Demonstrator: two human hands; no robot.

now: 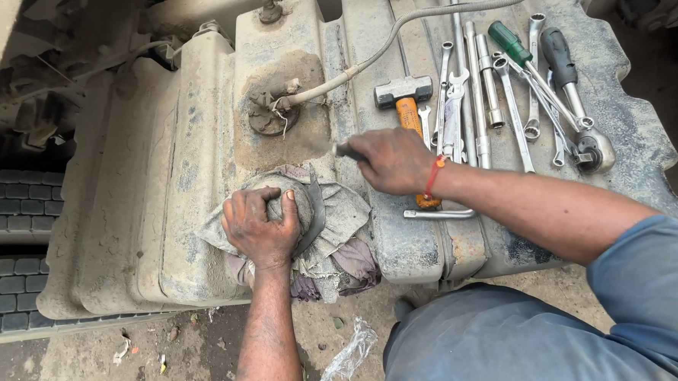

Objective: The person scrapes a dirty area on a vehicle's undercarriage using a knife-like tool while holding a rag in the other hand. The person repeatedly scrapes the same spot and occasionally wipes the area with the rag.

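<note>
My left hand (260, 224) is clamped over the cap (282, 204), fingers curled round its near-left edge, thumb up on top. The cap sits on the tank (201, 166) near its front edge, wrapped in a rag (340, 217) that spills out to the right and hangs off the front. It looks rigid and metal, coated in dust, so probably slick bare; the soft, limp rag is what gives friction. Best hold is around the rim through the cloth, palm on the crown. The cap is directly under my palm, rag bunched beyond my fingertips.

My right hand (391, 159) is closed round a thin tool (346, 149), only its tip showing left of the knuckles; can't tell what kind. It hovers just right of and beyond the cap, not touching it.

Further back: hammer (403, 92) with orange handle, wrenches (495, 92) laid out in a row, two screwdrivers (535, 52). The hose (393, 36) runs to the fitting (273, 111) behind the cap.
</note>
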